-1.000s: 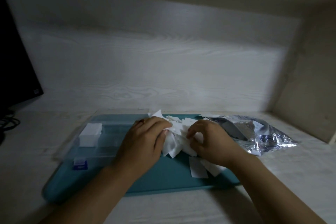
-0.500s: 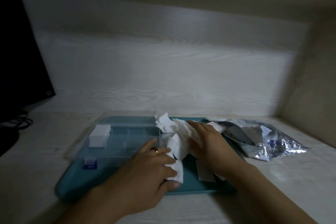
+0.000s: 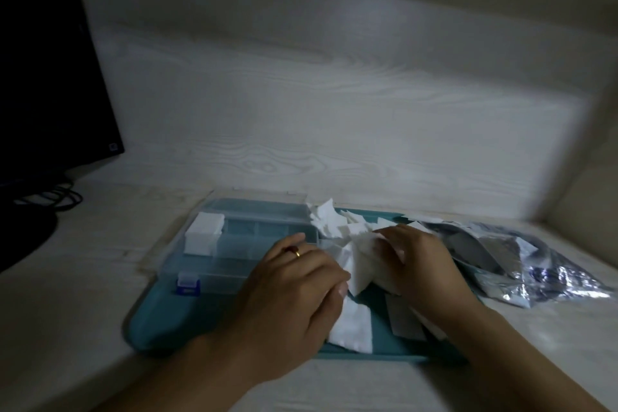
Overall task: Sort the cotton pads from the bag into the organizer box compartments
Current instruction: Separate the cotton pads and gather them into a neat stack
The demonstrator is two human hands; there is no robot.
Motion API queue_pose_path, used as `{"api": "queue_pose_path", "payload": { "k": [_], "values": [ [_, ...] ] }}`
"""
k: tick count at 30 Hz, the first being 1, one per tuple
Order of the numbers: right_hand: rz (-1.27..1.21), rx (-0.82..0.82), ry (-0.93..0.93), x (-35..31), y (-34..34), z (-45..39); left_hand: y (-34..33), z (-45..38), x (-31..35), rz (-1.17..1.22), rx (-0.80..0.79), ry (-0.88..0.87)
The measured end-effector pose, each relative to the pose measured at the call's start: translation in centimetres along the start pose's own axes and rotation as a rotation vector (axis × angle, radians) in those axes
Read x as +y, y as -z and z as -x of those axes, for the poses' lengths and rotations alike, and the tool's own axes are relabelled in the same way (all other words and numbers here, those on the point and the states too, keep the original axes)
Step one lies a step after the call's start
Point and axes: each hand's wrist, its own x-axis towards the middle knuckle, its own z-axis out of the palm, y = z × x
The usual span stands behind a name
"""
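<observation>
Left hand: your left hand (image 3: 294, 291) lies palm down at 6 o'clock on the teal tray (image 3: 160, 324); its thumb and curled fingers pinch a white cotton pad (image 3: 352, 328) against the tray floor.
Right hand: your right hand (image 3: 418, 264) sits just beside the left, at about 3 o'clock from it; its fingers curl over the loose heap of cotton pads (image 3: 337, 231) and grip the nearest folds.
Cotton pads: the heap lies between your two hands and runs away from you toward 12 o'clock, its long axis slanting from 5 to 11 o'clock. A few stray pads lie under your right wrist.
Organizer box: the clear organizer box (image 3: 240, 244) stands on the tray at 10 o'clock from your left hand, lid open. Its far-left compartment already holds a neat stack of pads (image 3: 204, 236); the other compartments look empty, though the dim light leaves this uncertain.
Bag: the foil bag (image 3: 521, 261) lies at 2 o'clock from your right hand, off the tray, mouth toward the heap.
Deciding relation: the box lies left of the heap, so your left hand is nearer to it. Judged from this, the pad under your left hand should travel toward 10 o'clock.
Risk: soft pads may cling together and lift as a clump.
</observation>
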Motion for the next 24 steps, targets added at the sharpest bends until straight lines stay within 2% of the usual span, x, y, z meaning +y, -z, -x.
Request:
{"api": "queue_pose_path", "payload": {
  "k": [4, 6, 8, 11, 13, 16, 19, 24],
  "values": [
    [-0.059, 0.211, -0.135, 0.0, 0.9, 0.0, 0.0, 0.1, -0.4, -0.007, 0.043, 0.024],
    [-0.07, 0.259, -0.189, -0.1, 1.4, 0.0, 0.0, 0.1, -0.4, -0.023, 0.061, 0.03],
    [-0.036, 0.141, -0.19, -0.1, 1.5, 0.0, -0.2, 0.0, -0.4, -0.04, 0.08, 0.047],
    [0.011, -0.264, -0.17, -0.7, 1.1, 0.5, -0.5, 0.1, -0.6, -0.042, 0.088, 0.075],
    [0.071, -0.346, -0.181, -0.7, 0.7, 0.5, -0.5, 0.0, -0.8, -0.016, 0.105, 0.097],
    [0.03, -0.257, -0.202, -0.3, 0.3, 0.3, -0.4, -0.1, -1.0, 0.049, 0.155, 0.165],
    [-0.079, -0.096, -0.229, 0.3, 0.2, 0.3, -0.5, -0.1, -1.2, 0.103, 0.196, 0.221],
    [-0.146, 0.099, -0.249, 0.3, 1.2, 0.4, -0.7, -0.1, -1.5, 0.131, 0.228, 0.234]
  ]
}}
